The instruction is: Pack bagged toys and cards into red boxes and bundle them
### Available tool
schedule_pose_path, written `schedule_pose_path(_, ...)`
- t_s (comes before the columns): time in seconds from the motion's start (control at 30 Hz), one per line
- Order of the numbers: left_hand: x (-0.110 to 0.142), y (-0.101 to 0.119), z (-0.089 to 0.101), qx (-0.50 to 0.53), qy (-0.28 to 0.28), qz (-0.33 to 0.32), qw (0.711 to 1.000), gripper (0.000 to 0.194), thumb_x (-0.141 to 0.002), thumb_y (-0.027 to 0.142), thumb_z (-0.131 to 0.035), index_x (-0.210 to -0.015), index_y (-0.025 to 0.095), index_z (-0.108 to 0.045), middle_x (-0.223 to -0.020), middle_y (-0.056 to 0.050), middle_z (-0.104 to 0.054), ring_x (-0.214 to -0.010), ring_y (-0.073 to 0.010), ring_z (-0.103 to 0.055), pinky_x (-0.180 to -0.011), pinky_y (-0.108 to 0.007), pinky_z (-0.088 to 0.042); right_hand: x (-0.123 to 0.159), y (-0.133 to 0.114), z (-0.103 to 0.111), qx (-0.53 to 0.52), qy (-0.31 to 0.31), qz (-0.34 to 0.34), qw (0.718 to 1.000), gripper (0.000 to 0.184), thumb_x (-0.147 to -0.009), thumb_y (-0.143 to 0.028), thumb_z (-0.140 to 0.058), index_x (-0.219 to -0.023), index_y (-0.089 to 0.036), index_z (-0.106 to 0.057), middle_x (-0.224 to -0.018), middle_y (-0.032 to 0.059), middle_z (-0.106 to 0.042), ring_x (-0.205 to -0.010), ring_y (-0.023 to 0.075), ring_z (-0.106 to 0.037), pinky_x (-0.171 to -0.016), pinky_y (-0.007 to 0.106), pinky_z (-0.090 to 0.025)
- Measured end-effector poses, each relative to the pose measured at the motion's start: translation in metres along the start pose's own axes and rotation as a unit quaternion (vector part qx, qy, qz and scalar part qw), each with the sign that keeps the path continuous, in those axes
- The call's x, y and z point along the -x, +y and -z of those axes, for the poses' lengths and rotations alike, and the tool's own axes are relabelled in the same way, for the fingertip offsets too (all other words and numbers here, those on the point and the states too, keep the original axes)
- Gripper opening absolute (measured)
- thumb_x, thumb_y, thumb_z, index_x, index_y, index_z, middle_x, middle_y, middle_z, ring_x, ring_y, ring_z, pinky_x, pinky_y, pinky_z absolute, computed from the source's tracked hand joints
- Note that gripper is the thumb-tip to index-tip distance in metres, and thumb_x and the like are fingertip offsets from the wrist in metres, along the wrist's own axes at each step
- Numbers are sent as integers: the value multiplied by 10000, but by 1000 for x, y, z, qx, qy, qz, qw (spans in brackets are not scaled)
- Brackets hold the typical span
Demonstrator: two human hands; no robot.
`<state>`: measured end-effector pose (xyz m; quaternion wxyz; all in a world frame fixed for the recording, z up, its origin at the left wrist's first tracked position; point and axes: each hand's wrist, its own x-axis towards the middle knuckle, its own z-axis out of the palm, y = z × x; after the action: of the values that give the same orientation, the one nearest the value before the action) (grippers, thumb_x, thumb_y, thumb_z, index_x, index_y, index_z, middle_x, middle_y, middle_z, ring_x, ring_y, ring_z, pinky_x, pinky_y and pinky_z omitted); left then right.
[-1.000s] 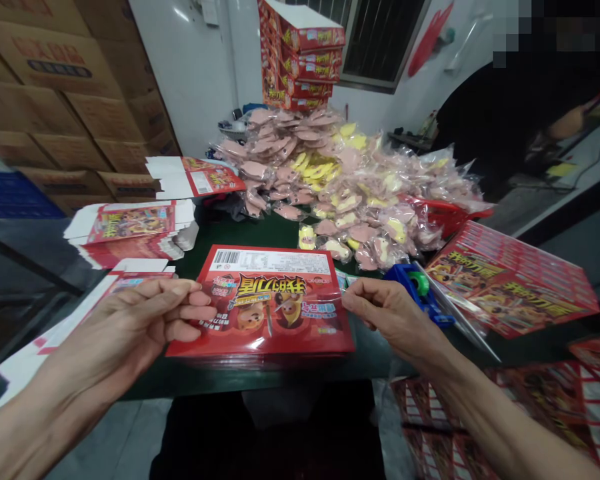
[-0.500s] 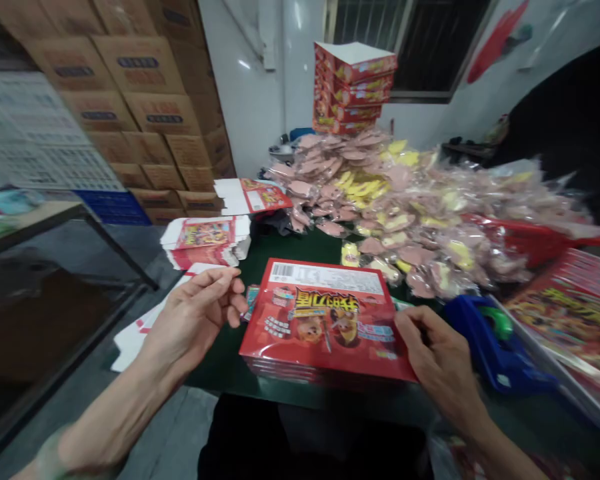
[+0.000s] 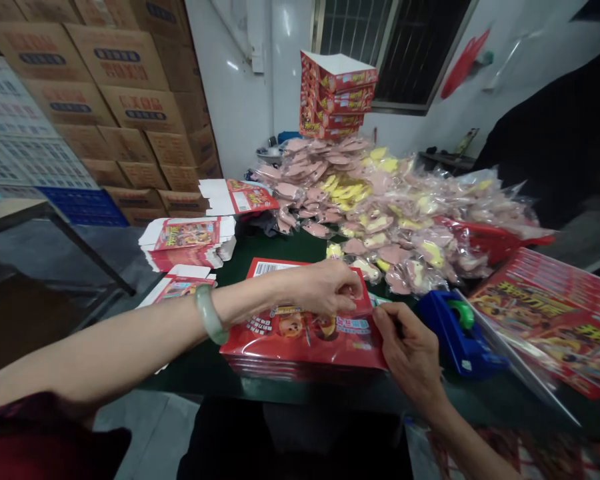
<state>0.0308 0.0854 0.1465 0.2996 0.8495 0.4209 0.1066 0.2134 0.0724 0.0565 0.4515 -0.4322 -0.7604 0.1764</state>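
Dim indoor light, glare on the pale wall (image 3: 235, 100), shine on red packs (image 3: 300, 353), dark window (image 3: 353, 40), blurred, stretched edges

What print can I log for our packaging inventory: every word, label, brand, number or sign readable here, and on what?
"我的刀盾": red boxes at right.
"我的刀盾": red boxes stacked at back.
"食品", apparently: brown cartons; other characters blurred.
Too small, blurred or covered: print on middle red pack, left boxes, white stack.
No numbers readable.
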Motion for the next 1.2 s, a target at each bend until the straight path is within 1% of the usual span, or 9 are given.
schedule_pose_path(0.1,-4,2,3,8,-58,38,998,137,-714,73,-526,-594,138,-532,-501,48,-487,-474,-72,-413,-469,-215,-279,0,2,-1,-13,0,1,1000,223,-873,-309,-463,-697,-193,-534,-523,-48,-421,-459,94,-379,-456,220,-313)
schedule_pose_path(0.23,-4,6,2,12,-58,60,996,219,-676,38,-507,-506,160,-442,-453,52,-456,-448,-74,-406,-455,-218,-277,0,3,-1,-18,-4,-3,1000,225,-874,-316,-462,-698,-194,-534,-525,-44,-431,-462,96,-384,-464,223,-320)
schedule_pose_path(0.53,2,9,-1,128,-34,125,983,193,-737,93,-472,-564,171,-438,-416,52,-434,-417,-96,-487,-444,-208,-322,0,-2,-1,-34,-14,-20,999,225,-871,-322,-471,-699,-195,-539,-539,-35,-462,-474,98,-407,-466,218,-337)
schedule_pose_path(0.63,6,15,10,106,-30,111,988,135,-734,126,-527,-609,159,-487,-487,33,-527,-454,-87,-492,-465,-206,-316,0,-1,-1,-35,-11,-24,999,231,-869,-318,-469,-691,-188,-537,-524,-41,-438,-463,93,-401,-458,211,-332)
schedule_pose_path(0.73,14,24,24,20,-5,118,993,52,-713,175,-601,-682,150,-567,-501,28,-562,-450,-86,-461,-478,-220,-308,0,-1,-1,-35,-8,-24,999,230,-865,-310,-468,-683,-183,-530,-514,-47,-418,-441,85,-377,-431,206,-307)
schedule_pose_path(0.87,31,24,34,-47,-17,155,987,170,-677,281,-683,-627,135,-612,-437,47,-496,-406,-67,-359,-443,-227,-258,-1,-3,0,-30,-7,-28,999,242,-859,-319,-466,-669,-183,-530,-509,-42,-438,-439,87,-390,-431,207,-309)
schedule_pose_path(0.97,52,11,33,5,-39,194,980,299,-715,416,-643,-596,141,-646,-433,34,-501,-400,-66,-344,-426,-223,-249,-1,-2,0,-18,-6,-27,999,260,-855,-334,-461,-652,-186,-530,-510,-36,-452,-448,94,-405,-446,213,-323)
schedule_pose_path(1.03,68,1,32,43,-32,204,977,321,-704,455,-645,-616,147,-672,-461,20,-536,-415,-68,-369,-432,-214,-267,0,-1,0,-10,-7,-28,1000,265,-853,-352,-460,-659,-187,-537,-515,-33,-459,-452,98,-412,-454,218,-329)
schedule_pose_path(1.2,105,-14,31,129,1,193,973,137,-665,288,-691,-647,154,-671,-566,2,-610,-507,-94,-472,-475,-195,-325,2,3,-1,8,-13,-59,998,279,-846,-409,-464,-700,-189,-554,-550,-19,-496,-484,113,-445,-481,229,-351)
